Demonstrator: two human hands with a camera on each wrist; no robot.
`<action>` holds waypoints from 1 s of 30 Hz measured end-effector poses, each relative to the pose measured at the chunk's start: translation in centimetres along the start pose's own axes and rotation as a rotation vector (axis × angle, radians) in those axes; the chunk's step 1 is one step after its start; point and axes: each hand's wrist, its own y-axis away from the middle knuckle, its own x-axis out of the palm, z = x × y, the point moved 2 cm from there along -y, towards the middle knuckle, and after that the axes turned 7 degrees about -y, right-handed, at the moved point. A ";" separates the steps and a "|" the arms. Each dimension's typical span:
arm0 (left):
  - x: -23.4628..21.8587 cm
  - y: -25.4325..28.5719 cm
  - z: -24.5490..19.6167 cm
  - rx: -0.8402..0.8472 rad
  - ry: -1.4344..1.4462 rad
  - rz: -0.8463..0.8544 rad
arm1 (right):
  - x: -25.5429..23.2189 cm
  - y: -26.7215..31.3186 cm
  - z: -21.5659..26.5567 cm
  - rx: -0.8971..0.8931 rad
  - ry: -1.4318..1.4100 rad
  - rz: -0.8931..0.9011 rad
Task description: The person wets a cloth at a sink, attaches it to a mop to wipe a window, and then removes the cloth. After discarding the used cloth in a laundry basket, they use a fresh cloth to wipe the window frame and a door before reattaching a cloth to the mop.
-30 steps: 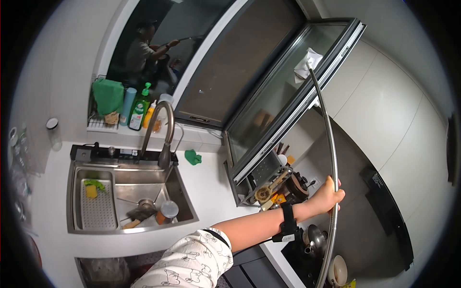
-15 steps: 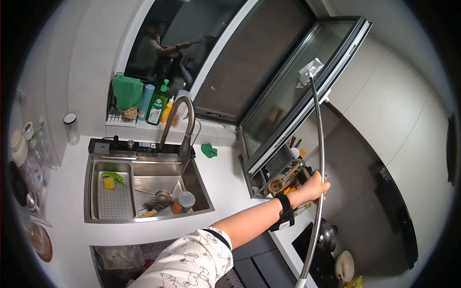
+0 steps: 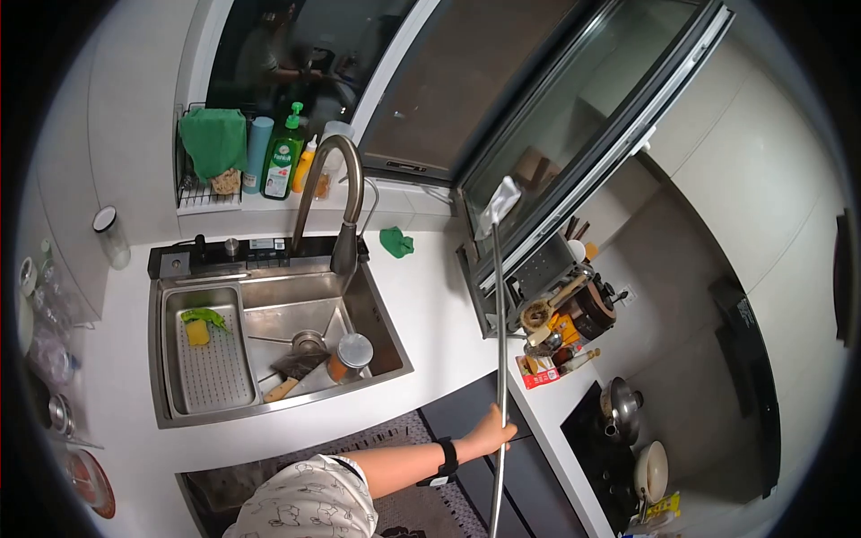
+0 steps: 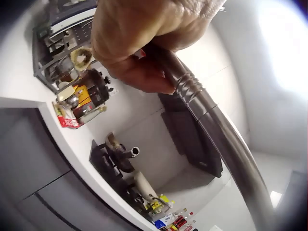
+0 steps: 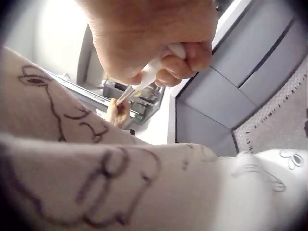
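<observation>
My left hand [image 3: 489, 432] grips a long metal pole [image 3: 501, 332] around its middle, fingers curled about the tube. In the left wrist view, that hand [image 4: 149, 43] is close to a ringed joint on the pole [image 4: 231, 149]. A white cloth-like head [image 3: 500, 202] tops the pole and overlaps the lower part of the open window sash's glass [image 3: 574, 117]. In the right wrist view, my right hand [image 5: 154, 43] holds the white handle [image 5: 151, 72] at the pole's other end; it is outside the head view.
Left of the pole is a steel sink [image 3: 278, 408] under a tall faucet [image 3: 345, 242]. A rack of utensils [image 3: 547, 269] stands beneath the sash. A lidded pan [image 3: 621, 408] sits on the stove at right. Bottles, among them green dish soap [image 3: 282, 161], line the sill.
The pole's white head has slid down the sash's glass, from high up to near its lower end. My left hand has come lower and to the left with the pole.
</observation>
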 end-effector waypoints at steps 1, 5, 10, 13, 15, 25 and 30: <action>0.0 0.0 1.0 -0.011 0.007 -0.008 | 0.4 -0.4 -0.4 0.002 0.000 0.012; 0.0 0.2 3.8 -0.035 -0.027 -0.054 | 1.8 -1.6 -2.2 0.020 0.008 0.082; 0.1 0.0 3.7 0.014 0.042 0.013 | 2.8 -2.2 -3.6 0.036 0.001 0.137; 0.0 0.7 3.3 -0.055 0.128 0.148 | 3.3 -2.5 -4.5 0.037 -0.020 0.158; -0.2 2.1 3.2 -0.042 0.219 0.306 | 3.5 -2.6 -5.0 0.034 -0.039 0.174; 1.5 7.2 5.1 -0.286 0.476 0.392 | 3.7 -2.9 -7.4 0.004 -0.131 0.218; 3.9 7.8 5.5 -0.302 0.477 0.263 | 3.4 -2.6 -8.3 -0.005 -0.146 0.237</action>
